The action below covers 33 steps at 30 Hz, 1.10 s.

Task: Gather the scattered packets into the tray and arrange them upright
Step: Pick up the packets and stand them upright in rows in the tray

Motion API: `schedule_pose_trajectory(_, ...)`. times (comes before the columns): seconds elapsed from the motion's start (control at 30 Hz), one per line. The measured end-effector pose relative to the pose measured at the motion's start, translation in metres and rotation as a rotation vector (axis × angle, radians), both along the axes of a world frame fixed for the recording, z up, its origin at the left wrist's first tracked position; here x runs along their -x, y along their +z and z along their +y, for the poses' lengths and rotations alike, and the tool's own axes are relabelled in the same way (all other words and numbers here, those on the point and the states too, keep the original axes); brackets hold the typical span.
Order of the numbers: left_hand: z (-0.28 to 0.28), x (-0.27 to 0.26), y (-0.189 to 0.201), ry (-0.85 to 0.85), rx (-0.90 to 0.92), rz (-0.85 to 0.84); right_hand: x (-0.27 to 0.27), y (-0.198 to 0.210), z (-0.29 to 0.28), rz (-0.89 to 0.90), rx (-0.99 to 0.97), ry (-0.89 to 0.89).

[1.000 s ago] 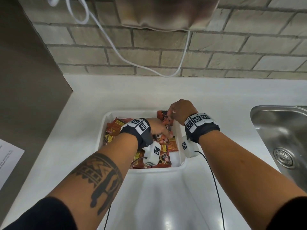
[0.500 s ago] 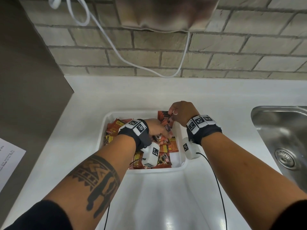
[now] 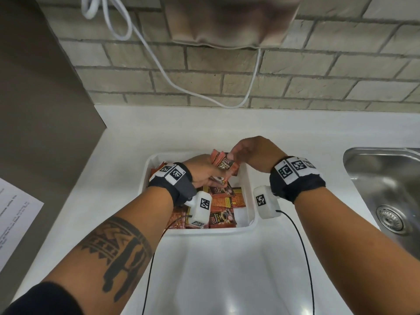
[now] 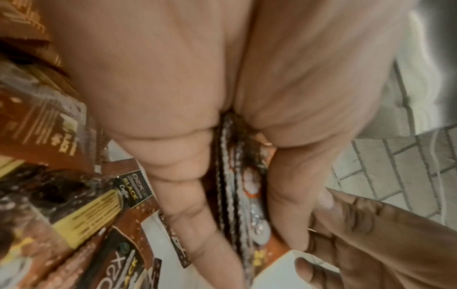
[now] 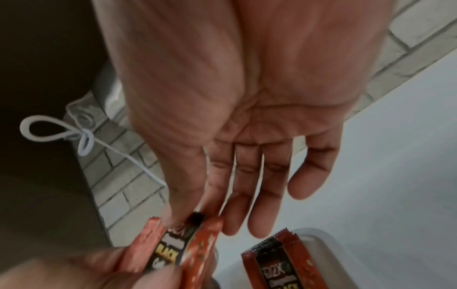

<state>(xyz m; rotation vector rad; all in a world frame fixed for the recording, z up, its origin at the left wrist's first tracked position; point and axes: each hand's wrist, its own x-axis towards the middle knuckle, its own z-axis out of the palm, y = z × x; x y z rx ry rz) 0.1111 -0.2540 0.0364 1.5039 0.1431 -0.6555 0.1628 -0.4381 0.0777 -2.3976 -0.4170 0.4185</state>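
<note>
A white tray (image 3: 197, 231) sits on the white counter, and several orange-red coffee packets (image 3: 221, 201) lie flat in it. My left hand (image 3: 211, 172) grips a bundle of packets (image 3: 223, 163) on edge above the tray's far side. The left wrist view shows that bundle (image 4: 232, 166) edge-on between the thumb and fingers. My right hand (image 3: 231, 154) pinches the top of one bundled packet (image 5: 170, 248) with thumb and forefinger, its other fingers straight. Another packet (image 5: 277, 262) stands against the tray rim (image 5: 319, 242).
A steel sink (image 3: 386, 189) lies to the right of the tray. A printed sheet (image 3: 13, 223) lies at the left edge. Behind is a brick wall with a looping white cable (image 3: 159, 64) and a hanging cloth (image 3: 227, 19). A dark panel stands on the left.
The bundle in my left hand has come up a little from the tray and shows more. My right hand stays at its top edge.
</note>
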Motion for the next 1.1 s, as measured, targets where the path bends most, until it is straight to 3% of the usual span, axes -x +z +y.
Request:
schedule_pose_trajectory(0.23, -0.003, 0.009, 0.002, 0.031, 0.029, -0.166, -0.002, 0.009, -0.003, 0.068, -0.181, -0.044)
schedule_pose_trajectory(0.37, 0.0, 0.005, 0.005, 0.074, -0.166, -0.283, -0.002, 0.015, -0.001, -0.001, -0.197, -0.09)
schedule_pose_trajectory(0.47, 0.007, -0.001, 0.012, 0.02, -0.477, -0.318, -0.002, 0.017, 0.001, -0.075, -0.182, -0.142)
schedule_pose_trajectory(0.6, 0.012, -0.005, 0.016, -0.198, -0.864, -0.108, -0.005, 0.013, 0.0, -0.128, 0.06, -0.124)
schedule_pose_trajectory(0.67, 0.007, -0.009, 0.013, -0.256, -0.972, -0.116, -0.006, 0.007, 0.001, -0.131, 0.223, -0.074)
schedule_pose_trajectory(0.83, -0.018, -0.019, 0.012, -0.412, -1.026, -0.238, -0.015, -0.013, 0.015, -0.14, 0.421, -0.026)
schedule_pose_trajectory(1.1, -0.041, -0.025, 0.007, -0.634, -1.151, -0.266, -0.026, -0.031, 0.028, -0.136, 0.459, -0.052)
